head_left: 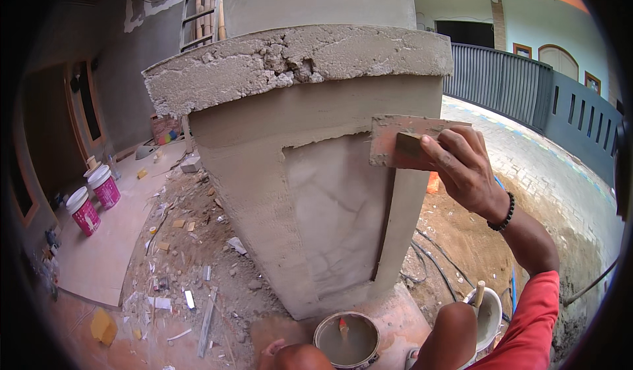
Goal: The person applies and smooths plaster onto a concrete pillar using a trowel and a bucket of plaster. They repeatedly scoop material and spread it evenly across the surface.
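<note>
My right hand [465, 166], with a dark bead bracelet at the wrist, grips a plastering float [384, 139] by its block handle. The float's flat, reddish, mortar-smeared board lies at the upper right corner of a recessed panel [336, 205] in a grey plastered pillar [247, 166]. Whether the board touches the plaster cannot be made out. Low in the view, beside my knee, part of my left hand [270, 355] shows; its fingers are mostly hidden and blurred. A round bucket [317, 343] of murky water at the pillar's foot contains a red-tipped tool [343, 327].
A rough concrete ledge [217, 73] juts out above the panel. By my right knee stands a white bucket [496, 324] with a wooden handle [480, 291] sticking out. Hoses [443, 264] cross the sand at right. Rubble covers the ground at left, near two pink-and-white pails [104, 189].
</note>
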`<state>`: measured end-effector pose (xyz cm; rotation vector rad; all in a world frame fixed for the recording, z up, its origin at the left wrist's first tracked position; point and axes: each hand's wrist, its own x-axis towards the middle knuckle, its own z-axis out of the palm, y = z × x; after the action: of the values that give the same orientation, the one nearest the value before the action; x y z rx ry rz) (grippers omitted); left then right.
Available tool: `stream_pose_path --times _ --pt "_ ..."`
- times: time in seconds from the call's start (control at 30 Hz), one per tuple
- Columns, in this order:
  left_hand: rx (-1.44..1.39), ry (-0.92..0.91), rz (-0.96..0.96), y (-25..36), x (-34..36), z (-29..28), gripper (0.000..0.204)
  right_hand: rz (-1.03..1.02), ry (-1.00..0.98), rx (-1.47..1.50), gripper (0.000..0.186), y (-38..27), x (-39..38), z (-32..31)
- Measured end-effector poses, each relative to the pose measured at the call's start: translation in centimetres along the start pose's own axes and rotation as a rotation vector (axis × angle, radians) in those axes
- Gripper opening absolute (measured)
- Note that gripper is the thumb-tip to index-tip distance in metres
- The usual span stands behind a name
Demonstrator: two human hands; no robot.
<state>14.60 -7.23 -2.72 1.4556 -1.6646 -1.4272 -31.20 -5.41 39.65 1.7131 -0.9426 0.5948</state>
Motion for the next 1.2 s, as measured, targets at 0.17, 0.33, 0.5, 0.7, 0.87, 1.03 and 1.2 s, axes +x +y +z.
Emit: stream_pose_path --times 0.17,0.33,0.5,0.7,0.87,1.03,1.2 --pt "-0.022 -0.013 0.01 0.5 0.3 0.8 0.045 -0.052 0.058 0.044 0.072 -2.0 5.9 2.8" --pt "-0.018 -0.002 -0.008 0.8 0.2 0.5 0.044 0.042 0.014 -0.038 0.073 3.8 3.3 3.4" --pt "-0.028 -0.006 -0.015 0.4 0.3 0.4 0.042 0.151 -0.052 -0.141 0.063 9.6 -2.4 1.1" --pt "-0.061 -0.015 0.015 -0.5 0.4 0.2 0.041 0.41 -0.064 -0.036 0.065 9.0 -6.5 -2.7" --pt "-0.091 -0.002 0.023 -1.6 -0.2 -0.7 0.04 1.074 0.13 1.459 0.067 0.2 -6.5 -1.2" --pt "-0.15 -0.046 0.06 -2.0 0.7 0.2 0.039 1.108 0.285 1.997 0.064 -4.1 -3.7 1.1" --pt "-0.186 -0.061 0.08 -2.9 0.8 -0.6 0.037 0.913 0.27 1.164 0.067 -6.9 -1.6 4.2"
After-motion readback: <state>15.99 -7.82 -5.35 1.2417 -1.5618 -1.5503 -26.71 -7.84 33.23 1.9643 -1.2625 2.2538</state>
